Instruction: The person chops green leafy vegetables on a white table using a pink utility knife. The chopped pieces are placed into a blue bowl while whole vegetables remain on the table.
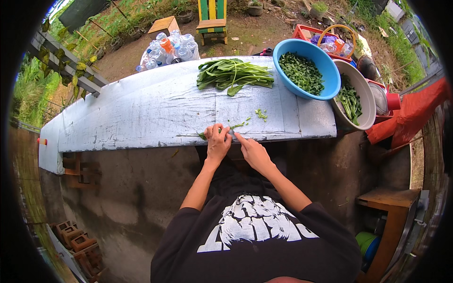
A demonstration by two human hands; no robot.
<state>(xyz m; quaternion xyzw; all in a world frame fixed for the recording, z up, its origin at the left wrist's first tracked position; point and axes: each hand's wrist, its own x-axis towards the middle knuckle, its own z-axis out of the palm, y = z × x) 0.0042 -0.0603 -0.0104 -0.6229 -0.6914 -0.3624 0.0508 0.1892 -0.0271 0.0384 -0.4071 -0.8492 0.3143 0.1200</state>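
On the near edge of the metal-covered table [141,116], my left hand [217,141] pinches green leafy stems [202,136] against the surface. My right hand [255,155] is just to its right, index finger stretched forward along what looks like a thin knife blade [231,131]; the handle is hidden in the curled fingers. Short cut stem pieces [261,114] lie beyond the hands. Farther back rests a bunch of long-stemmed leafy greens [235,75]. At the table's right end, a blue basin [332,76] holds chopped greens [300,74].
A beige basin [368,102] with leafy greens stands beside the blue one. Behind are a red crate [300,32], a bag of plastic bottles [170,51] and a painted wooden chair [211,24]. A red tarp [410,113] hangs at right; a wooden stand [389,198] is lower right.
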